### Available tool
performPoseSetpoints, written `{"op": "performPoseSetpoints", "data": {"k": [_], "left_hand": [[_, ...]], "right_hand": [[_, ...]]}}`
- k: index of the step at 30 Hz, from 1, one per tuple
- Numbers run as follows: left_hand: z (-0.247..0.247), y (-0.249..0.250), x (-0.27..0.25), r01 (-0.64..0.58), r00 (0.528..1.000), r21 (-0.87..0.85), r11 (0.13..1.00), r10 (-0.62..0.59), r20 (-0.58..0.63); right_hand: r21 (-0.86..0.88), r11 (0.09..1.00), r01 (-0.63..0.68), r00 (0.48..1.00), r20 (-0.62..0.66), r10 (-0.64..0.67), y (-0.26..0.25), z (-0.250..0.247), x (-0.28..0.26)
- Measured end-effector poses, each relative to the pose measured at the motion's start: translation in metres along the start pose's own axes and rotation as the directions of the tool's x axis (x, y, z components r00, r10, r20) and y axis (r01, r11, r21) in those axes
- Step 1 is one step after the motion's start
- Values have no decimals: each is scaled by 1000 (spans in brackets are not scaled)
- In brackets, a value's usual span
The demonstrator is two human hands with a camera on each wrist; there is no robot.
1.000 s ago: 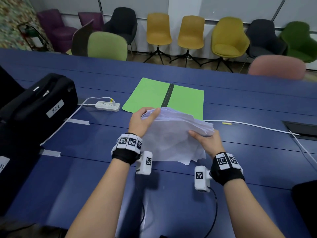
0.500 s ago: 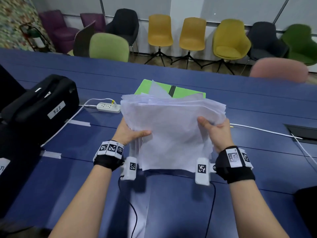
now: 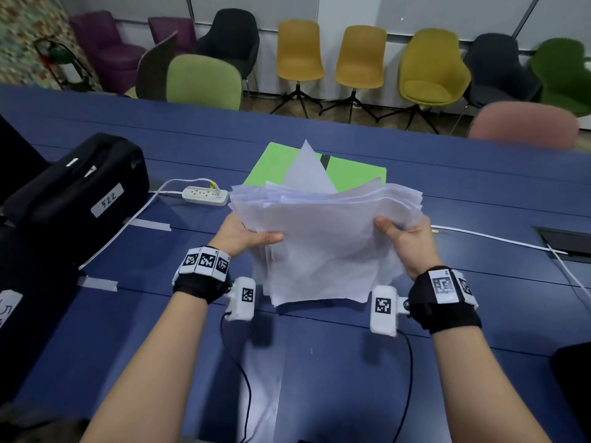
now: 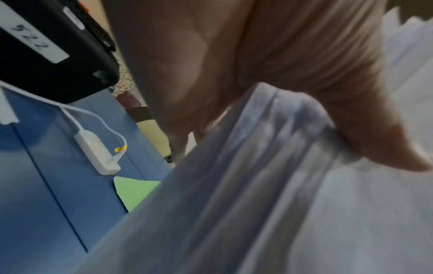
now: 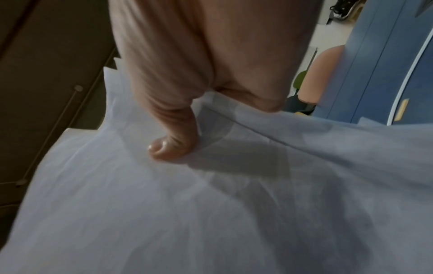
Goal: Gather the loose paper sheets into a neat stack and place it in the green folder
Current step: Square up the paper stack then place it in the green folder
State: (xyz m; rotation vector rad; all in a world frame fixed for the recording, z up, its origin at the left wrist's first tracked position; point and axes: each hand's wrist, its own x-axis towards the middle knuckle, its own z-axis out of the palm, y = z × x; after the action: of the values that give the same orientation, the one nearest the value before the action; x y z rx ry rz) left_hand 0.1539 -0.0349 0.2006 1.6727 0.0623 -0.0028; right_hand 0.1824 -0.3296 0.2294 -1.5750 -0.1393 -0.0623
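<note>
Meeting room: a row of chairs [image 3: 299, 52] in mixed colours stands along the far wall behind a long blue surface [image 3: 319, 378].

Left side of the surface: a black case [image 3: 76, 193] labelled 522, with a white power strip [image 3: 205, 196] and its cable just beside it.

Left hand [image 3: 238, 235]: grip closed on the left edge of the paper sheets [image 3: 323, 247], thumb across the front face, fingers behind and hidden in the head view. The left wrist view is blurred but shows the sheet edges fanned under the hand.

Centre: the sheets are held up on end between both hands, bottom edges at or just above the surface; contact cannot be confirmed. The bundle is not squared. The top edges are staggered and one sheet juts up at an angle above the rest.

Behind the bundle: the green folder [image 3: 355, 174] lies open and flat on the surface, partly hidden by the paper, nothing visibly in it.

Right hand [image 3: 406, 241]: grip closed on the right edge, thumb pressed on the front sheet, confirmed in the right wrist view.

Assessment: the step in hand is squaring the stack; placement is not yet begun. The next move calls for easing both grips so the sheets can settle on their lower edges against the surface, with the stray sheet worked down, before carrying the stack forward onto the folder.
</note>
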Motion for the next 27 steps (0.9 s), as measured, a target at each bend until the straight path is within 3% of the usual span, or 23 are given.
{"op": "performPoseSetpoints", "data": {"k": [3,12,16,21,24,27], "left_hand": [[-2,-3,-2,-33,998,58,998,30,62],[17,-21,-8,97,985,109,989,-111,133],[31,-25,-9,109,993,60,992,-112,43],[51,3,-14,-51,987,-16,999,48,-152],[55,3,-23,-97,985,-15,995,94,-147],[53,-15,-30,-41,993,14,999,42,-109]], "right_hand": [[-55,998,14,1000,-4,-14,0,-11,7],[-151,988,21,996,93,-7,-6,-19,14],[-126,992,7,1000,13,-5,3,-16,9],[45,999,31,982,-185,-22,8,-5,-5],[134,991,28,976,-219,2,16,1,-24],[83,994,-66,984,-160,79,30,5,-37]]}}
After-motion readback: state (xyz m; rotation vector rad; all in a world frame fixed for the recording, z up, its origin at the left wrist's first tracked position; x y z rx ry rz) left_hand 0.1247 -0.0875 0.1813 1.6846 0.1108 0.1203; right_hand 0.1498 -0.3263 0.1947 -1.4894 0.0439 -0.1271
